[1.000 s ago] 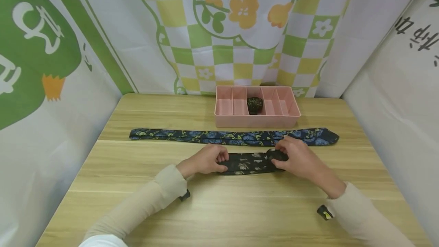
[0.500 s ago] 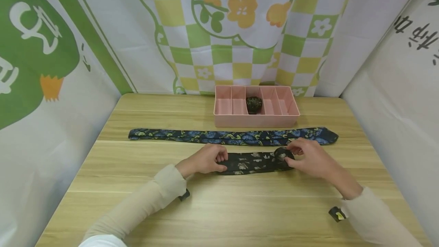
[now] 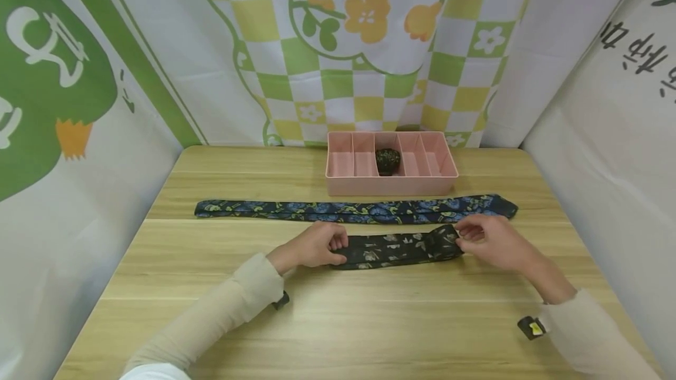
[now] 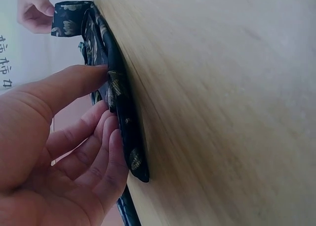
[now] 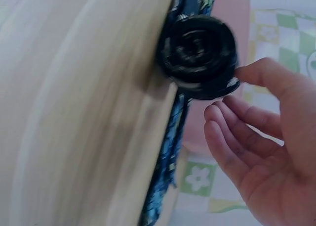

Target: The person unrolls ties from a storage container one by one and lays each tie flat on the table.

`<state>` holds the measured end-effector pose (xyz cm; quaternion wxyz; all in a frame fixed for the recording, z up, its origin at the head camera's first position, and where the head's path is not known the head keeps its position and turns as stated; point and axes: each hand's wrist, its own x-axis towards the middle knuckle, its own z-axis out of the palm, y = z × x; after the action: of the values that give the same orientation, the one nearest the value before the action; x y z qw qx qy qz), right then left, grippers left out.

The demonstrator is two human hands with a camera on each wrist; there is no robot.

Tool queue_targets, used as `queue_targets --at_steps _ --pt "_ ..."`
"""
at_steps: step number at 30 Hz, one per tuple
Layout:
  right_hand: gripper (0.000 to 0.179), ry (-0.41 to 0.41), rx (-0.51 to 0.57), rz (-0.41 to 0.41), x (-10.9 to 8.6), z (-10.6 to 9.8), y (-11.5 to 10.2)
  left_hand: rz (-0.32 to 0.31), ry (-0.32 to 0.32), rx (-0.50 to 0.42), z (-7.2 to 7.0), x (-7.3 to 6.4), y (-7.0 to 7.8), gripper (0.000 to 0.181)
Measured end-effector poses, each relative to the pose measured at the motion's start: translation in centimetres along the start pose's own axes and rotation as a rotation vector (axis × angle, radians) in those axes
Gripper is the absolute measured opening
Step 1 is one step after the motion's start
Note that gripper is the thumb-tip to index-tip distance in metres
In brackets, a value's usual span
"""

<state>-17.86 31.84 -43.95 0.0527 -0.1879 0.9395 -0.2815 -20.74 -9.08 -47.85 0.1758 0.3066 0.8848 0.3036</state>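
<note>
A black necktie (image 3: 380, 249) with pale flower motifs lies across the table, flat along its left part and rolled at its right end. My left hand (image 3: 317, 245) holds the flat end, thumb on the near side and fingertips along the other edge. At the other end, my right hand (image 3: 493, 242) pinches the outer layer of the roll between thumb and fingers. The right wrist view shows the coiled roll (image 5: 195, 50) end-on, its layers in a spiral. Just behind lies a blue patterned necktie (image 3: 317, 211), stretched out full length.
Behind the ties stands a pink box (image 3: 391, 186) with several compartments. Its middle compartment holds a dark rolled bundle (image 3: 388, 161) with light specks. Printed curtains (image 3: 359, 87) enclose the wooden table (image 3: 369, 327) at the back and sides.
My right hand has moved to the right with the rolled end of the black necktie, and a longer flat stretch now shows. My left hand has stayed on the flat end.
</note>
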Motion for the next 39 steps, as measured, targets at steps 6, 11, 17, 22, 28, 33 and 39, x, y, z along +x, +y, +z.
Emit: queue_targets --at_steps 6,11,17,22,28,33,39 --pt "0.026 0.035 -0.045 -0.044 0.3 0.0 -2.2 -0.005 0.005 -0.002 -0.1 -0.5 -0.7 0.021" --pt "0.032 0.052 -0.154 -0.083 0.9 1.1 -4.2 -0.018 0.0 0.004 -0.5 -1.2 -1.5 0.021" --pt "0.036 0.083 -0.261 -0.098 1.7 2.3 -5.4 -0.029 -0.011 -0.01 -1.1 -2.0 -2.2 0.021" --pt "0.037 0.089 -0.264 -0.075 2.0 2.7 -5.1 -0.038 -0.019 -0.009 -1.5 -2.6 -2.6 0.021" --pt "0.038 0.065 -0.19 -0.05 2.0 2.9 -3.6 -0.039 -0.024 -0.007 -2.0 -3.6 -3.3 0.021" --pt "0.035 0.021 -0.095 -0.003 1.8 2.7 -2.1 -0.046 -0.027 -0.017 -2.4 -4.2 -3.8 0.02" --pt "0.039 -0.014 -0.064 0.012 1.9 2.1 -2.0 -0.036 -0.027 -0.033 -2.5 -4.3 -4.0 0.02"
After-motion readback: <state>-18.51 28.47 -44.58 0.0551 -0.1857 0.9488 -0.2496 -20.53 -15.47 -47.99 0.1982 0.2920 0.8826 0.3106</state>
